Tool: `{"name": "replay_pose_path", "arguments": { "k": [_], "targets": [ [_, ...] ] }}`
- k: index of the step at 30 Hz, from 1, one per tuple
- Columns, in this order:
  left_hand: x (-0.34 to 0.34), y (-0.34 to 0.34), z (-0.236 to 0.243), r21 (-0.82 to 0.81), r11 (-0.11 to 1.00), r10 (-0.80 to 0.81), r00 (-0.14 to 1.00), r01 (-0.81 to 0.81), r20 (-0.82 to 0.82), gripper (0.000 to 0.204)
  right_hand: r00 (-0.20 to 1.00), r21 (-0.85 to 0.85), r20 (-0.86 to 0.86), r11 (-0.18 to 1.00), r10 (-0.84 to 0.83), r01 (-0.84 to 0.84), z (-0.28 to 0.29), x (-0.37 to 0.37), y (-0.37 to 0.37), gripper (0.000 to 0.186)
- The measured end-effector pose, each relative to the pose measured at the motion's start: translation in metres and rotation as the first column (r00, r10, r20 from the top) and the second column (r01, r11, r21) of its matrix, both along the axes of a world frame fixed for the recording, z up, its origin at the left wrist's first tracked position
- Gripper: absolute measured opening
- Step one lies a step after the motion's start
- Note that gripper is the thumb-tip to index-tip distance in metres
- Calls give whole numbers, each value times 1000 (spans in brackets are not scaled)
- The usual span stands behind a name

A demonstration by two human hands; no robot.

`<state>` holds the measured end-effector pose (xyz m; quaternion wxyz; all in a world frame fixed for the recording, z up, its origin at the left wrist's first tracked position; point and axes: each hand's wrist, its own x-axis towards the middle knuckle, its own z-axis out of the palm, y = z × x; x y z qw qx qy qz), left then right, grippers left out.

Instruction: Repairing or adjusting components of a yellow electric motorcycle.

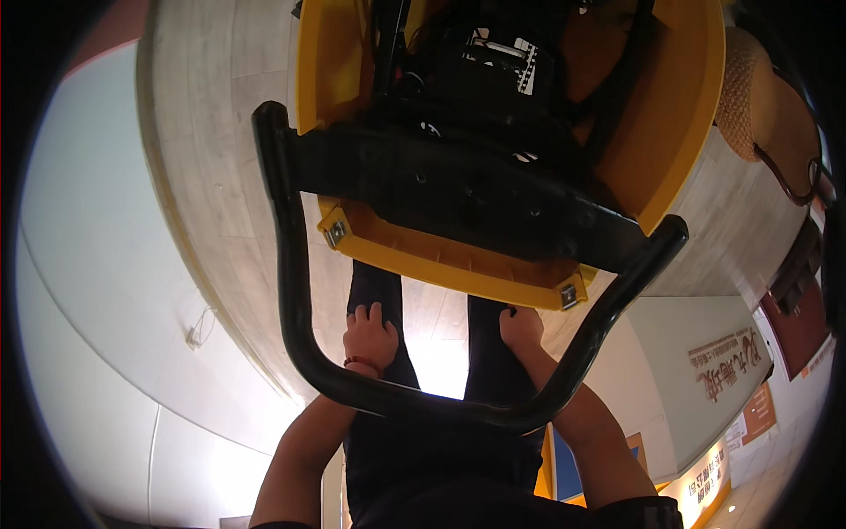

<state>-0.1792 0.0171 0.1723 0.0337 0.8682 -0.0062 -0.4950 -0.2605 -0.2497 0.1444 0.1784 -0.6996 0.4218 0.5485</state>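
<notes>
My left hand (371, 339) lies on the left leg of my dark trousers (377, 286), with its fingers spread and nothing in it. A reddish bead bracelet (362, 361) circles that wrist. My right hand (522, 328) rests against the other leg; its fingers are mostly hidden. In front of both arms is a bent black tube bar (423, 407), which neither hand grips. It joins a black crossbeam (458, 189) on a yellow and black machine body (674, 141). Below the beam runs a yellow panel (441, 264) with a metal latch (335, 231) at one end and another (568, 294) at the other.
Pale wood-look floor (220, 150) surrounds the machine. A curved white wall (79, 238) rises at the left, with a small cable (196, 333) at its foot. On the right are a woven tan seat (738, 93) and a pale panel with red lettering (718, 353).
</notes>
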Motion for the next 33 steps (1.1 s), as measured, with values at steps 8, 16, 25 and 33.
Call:
{"name": "replay_pose_path", "arguments": {
  "k": [8, 16, 25, 33],
  "targets": [
    [-4, 0, -6, 7, 1000, -9, 999, 9, -46, 36, 962, 62, 262, 994, 73, -92, -16, -12, -2, 34],
    [-6, -1, -10, 16, 1000, 7, 999, -6, -54, 32, 933, 20, 354, 996, 71, -83, -34, -15, 5, 29],
    [2, -4, -10, 5, 1000, -11, 998, 11, -57, 27, 928, 6, 369, 998, 62, -70, -36, -3, 5, 24],
    [2, -7, -10, -7, 999, -53, 998, 53, -28, 25, 942, 17, 333, 999, 29, -37, -26, 7, -5, 20]
  ]
}}
